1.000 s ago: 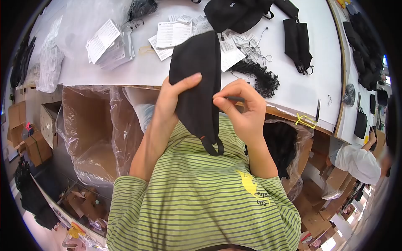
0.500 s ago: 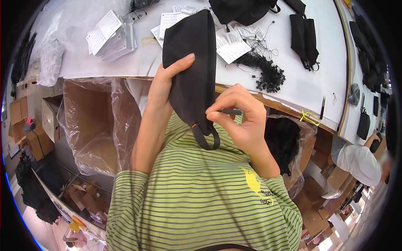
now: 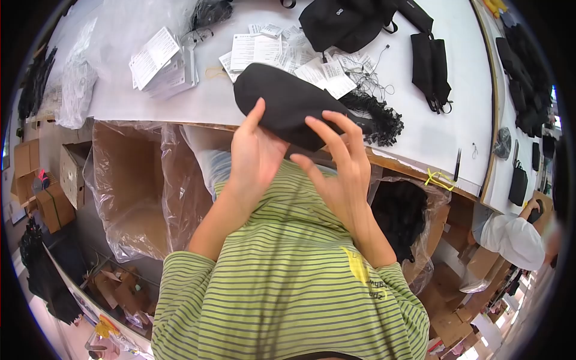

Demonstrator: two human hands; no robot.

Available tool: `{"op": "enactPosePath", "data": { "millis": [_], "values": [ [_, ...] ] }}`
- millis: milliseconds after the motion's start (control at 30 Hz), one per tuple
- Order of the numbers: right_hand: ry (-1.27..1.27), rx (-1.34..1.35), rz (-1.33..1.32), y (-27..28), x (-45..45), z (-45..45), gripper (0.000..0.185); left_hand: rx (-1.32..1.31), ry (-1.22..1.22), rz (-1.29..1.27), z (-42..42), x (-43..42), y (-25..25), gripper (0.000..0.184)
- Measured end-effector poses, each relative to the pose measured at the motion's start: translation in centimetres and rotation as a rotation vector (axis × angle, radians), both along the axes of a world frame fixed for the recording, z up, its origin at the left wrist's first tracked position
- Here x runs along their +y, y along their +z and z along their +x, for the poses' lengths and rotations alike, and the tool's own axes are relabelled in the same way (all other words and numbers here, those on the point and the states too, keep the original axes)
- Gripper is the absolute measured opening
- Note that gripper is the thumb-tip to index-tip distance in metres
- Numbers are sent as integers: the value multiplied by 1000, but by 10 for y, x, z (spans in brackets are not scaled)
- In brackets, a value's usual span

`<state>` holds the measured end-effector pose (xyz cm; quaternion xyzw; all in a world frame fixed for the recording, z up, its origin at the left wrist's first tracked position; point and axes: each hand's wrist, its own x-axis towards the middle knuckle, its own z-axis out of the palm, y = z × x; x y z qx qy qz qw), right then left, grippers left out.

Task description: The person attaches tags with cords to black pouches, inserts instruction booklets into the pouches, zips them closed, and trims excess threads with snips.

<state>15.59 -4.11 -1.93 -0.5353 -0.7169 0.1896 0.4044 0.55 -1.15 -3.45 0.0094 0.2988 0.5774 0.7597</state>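
A black fabric pouch [image 3: 282, 105] is tilted in front of me at the table's front edge. My left hand [image 3: 255, 153] holds it from below, the thumb lying against its near face and the other fingers partly hidden. My right hand [image 3: 342, 165] is at the pouch's right end with fingers spread, its fingertips at or just over the cloth; whether they touch it I cannot tell. Beyond the pouch lie printed paper tags [image 3: 255, 51]. A bundle of black tag strings [image 3: 381, 120] is to its right.
On the white table [image 3: 150, 102] are a stack of tags [image 3: 159, 60], a black bag [image 3: 345, 27], black pouches [image 3: 430, 72] and tweezers [image 3: 458, 165]. Plastic-lined cartons stand below, one at left [image 3: 129, 180], another holding black items [image 3: 399, 210]. A person [image 3: 513, 237] works at right.
The pouch has swung from upright to a slanted position, its strap loop no longer visible. My right hand has gone from a pinch on a small dark piece to spread fingers.
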Motion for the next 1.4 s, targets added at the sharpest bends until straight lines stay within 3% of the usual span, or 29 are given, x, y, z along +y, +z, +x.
{"op": "enactPosePath", "data": {
  "millis": [67, 200, 300, 467, 667, 767, 800, 900, 933, 1033, 1067, 1167, 1233, 1300, 1333, 1400],
  "values": [
    [-65, -56, 36, -6, 8, 2, 43, -37, -38, 35, 1, -4, 1, 40],
    [-88, 258, 115, -15, 11, 3, 28, -56, -15, -14, -2, -6, -4, 39],
    [-123, 71, 2, -20, 9, 9, 26, -79, 1, -23, 1, -11, -8, 39],
    [-89, -9, -62, -10, 8, 5, 37, -38, 3, 64, 8, -14, -13, 39],
    [-90, 182, -143, -12, 13, 17, 28, -5, -89, 58, 7, -11, -22, 40],
    [-81, 423, -209, -18, 17, 25, 23, 445, 37, 173, 4, -9, -14, 49],
    [-68, 516, -245, -17, 18, 27, 25, 565, 146, 252, 1, -7, -15, 65],
    [4, 532, -366, -17, 20, 41, 28, 905, 141, 674, -17, 0, -5, 62],
    [29, 549, -361, -16, 21, 42, 31, 1266, 181, 717, -27, 4, -11, 47],
    [11, 641, -384, -20, 25, 48, 32, 1209, -4, 651, -37, 3, -17, 33],
    [-5, 616, -374, -19, 26, 47, 34, 1238, 11, 419, -33, -2, -13, 20],
    [25, 617, -402, -18, 27, 47, 35, 1052, 71, 333, -25, 1, -15, 20],
    [38, 542, -351, -10, 33, 59, 35, 971, -98, 427, -29, 8, -10, 15],
    [-71, 654, -303, -8, 47, 91, 34, 882, -122, 361, -31, 14, 1, 17],
    [-133, 759, -190, -3, 60, 109, 32, 966, -103, 395, -38, 19, -6, 19],
    [-453, 678, 91, -10, 92, 162, 29, 1107, -71, 389, -53, 25, -17, 22]
  ]
}}
